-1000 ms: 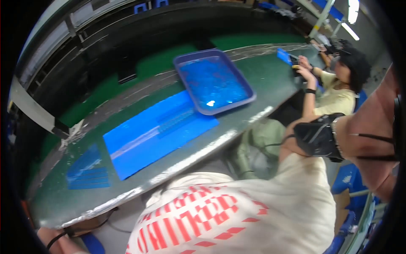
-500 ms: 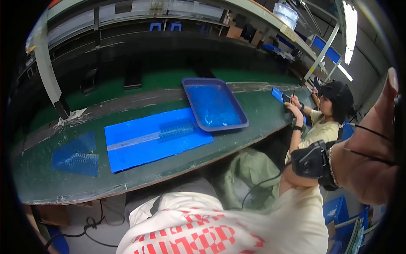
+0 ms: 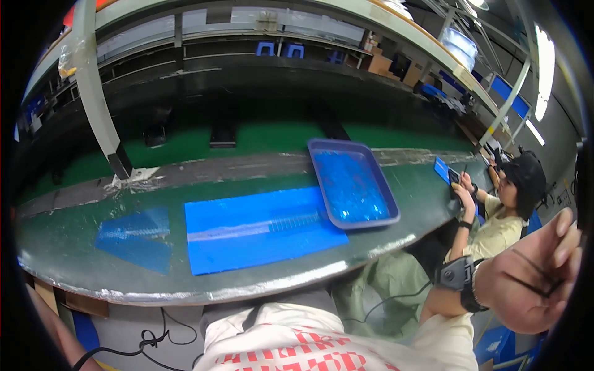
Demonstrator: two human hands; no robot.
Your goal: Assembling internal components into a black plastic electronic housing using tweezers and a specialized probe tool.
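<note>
My right hand (image 3: 532,284) is raised at the right edge, palm toward me, its fingers curled round a thin black two-pronged thing (image 3: 529,281) that looks like tweezers. A black device (image 3: 456,274) is strapped to that wrist. Of my left arm only the forearm (image 3: 55,324) shows, at the lower left; its hand is out of view. On the bench in front of me lies a blue board (image 3: 247,253) bearing a pale strip (image 3: 229,234) and a row of small teal pieces (image 3: 294,221). A purple-grey tray (image 3: 392,207) holding blue film-like pieces overlaps its right corner.
Translucent blue sheets (image 3: 136,241) lie on the green bench (image 3: 68,272) at left. A metal post (image 3: 99,99) rises behind. To the right sits a co-worker (image 3: 510,210) handling a small dark thing beside a blue board (image 3: 442,170). A black cable (image 3: 117,352) hangs below.
The view has shifted, so the bench and tray appear lower and further right. My right hand has come lower and its fingers are more curled. My left forearm shows more at the lower left.
</note>
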